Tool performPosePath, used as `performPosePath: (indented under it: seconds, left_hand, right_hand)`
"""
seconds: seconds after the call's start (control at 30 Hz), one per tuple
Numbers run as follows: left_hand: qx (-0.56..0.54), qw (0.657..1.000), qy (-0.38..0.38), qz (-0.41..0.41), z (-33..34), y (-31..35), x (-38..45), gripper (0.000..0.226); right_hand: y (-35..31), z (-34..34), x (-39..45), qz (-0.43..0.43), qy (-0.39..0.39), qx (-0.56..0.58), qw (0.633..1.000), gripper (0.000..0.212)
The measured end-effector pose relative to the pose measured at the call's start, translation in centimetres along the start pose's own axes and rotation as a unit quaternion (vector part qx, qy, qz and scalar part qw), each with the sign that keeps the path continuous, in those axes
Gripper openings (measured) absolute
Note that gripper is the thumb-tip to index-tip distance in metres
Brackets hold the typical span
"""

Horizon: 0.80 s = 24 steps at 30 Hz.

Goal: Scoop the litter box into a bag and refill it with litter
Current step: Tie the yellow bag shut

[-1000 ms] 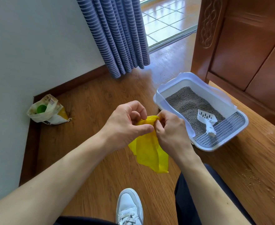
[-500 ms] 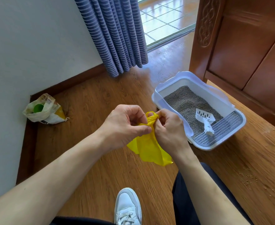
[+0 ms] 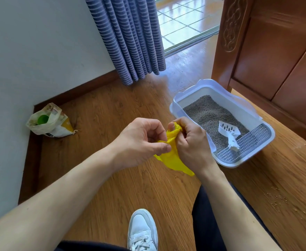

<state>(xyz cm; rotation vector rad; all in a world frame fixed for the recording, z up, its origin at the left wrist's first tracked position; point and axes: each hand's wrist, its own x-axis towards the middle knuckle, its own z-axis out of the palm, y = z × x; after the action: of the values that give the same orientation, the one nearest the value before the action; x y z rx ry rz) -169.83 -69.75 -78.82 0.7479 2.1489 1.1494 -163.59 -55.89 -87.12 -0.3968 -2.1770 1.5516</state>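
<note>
My left hand (image 3: pixel 139 140) and right hand (image 3: pixel 188 142) both pinch the bunched top of the yellow bag (image 3: pixel 172 156), fingers curled tight on the plastic, thumbs working at the rim; the rest of it hangs crumpled below my wrists, its mouth not yet open. I judge this as the opening step: nothing has been scooped. The litter box (image 3: pixel 253 153) sits on the floor at two o'clock from my hands, just beside the right one, grey litter inside and the white scoop (image 3: pixel 229 131) lying in it, handle toward the grate. The litter sack (image 3: pixel 52 122) stands well apart at nine o'clock, against the wall. Next I need to peel the two layers apart, then free my right hand for the scoop.
</note>
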Motion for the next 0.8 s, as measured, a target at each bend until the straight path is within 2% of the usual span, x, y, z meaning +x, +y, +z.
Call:
performPosePath:
  seconds: [0.13, 0.23, 0.37, 0.53, 0.67, 0.8]
  left_hand:
    - [0.005, 1.0, -0.003, -0.006, -0.3, -0.2, 0.0, 0.016]
    - [0.006, 1.0, -0.003, -0.003, -0.9, -0.2, -0.1, 0.015]
    - [0.021, 1.0, 0.016, -0.003, -1.9, -0.6, -0.1, 0.013]
    - [0.036, 0.999, 0.04, -0.007, -2.8, -1.5, -0.2, 0.014]
    - [0.056, 0.997, 0.049, -0.013, -2.9, -1.9, -0.2, 0.012]
    - [0.123, 0.989, 0.081, -0.02, -3.3, -2.4, -0.2, 0.017]
  right_hand:
    - [0.3, -0.3, 0.2, -0.003, -0.077, 0.028, 0.997, 0.038]
    - [0.5, -0.7, 0.2, -0.015, -0.117, 0.041, 0.992, 0.027]
    - [0.3, -1.4, 0.2, 0.031, -0.168, 0.146, 0.974, 0.003]
    - [0.5, -2.4, 0.4, 0.048, -0.264, 0.198, 0.943, 0.012]
    - [1.0, -2.5, 0.5, 0.045, -0.26, 0.162, 0.951, 0.012]
    - [1.7, -2.3, 0.6, 0.027, -0.196, 0.064, 0.978, 0.009]
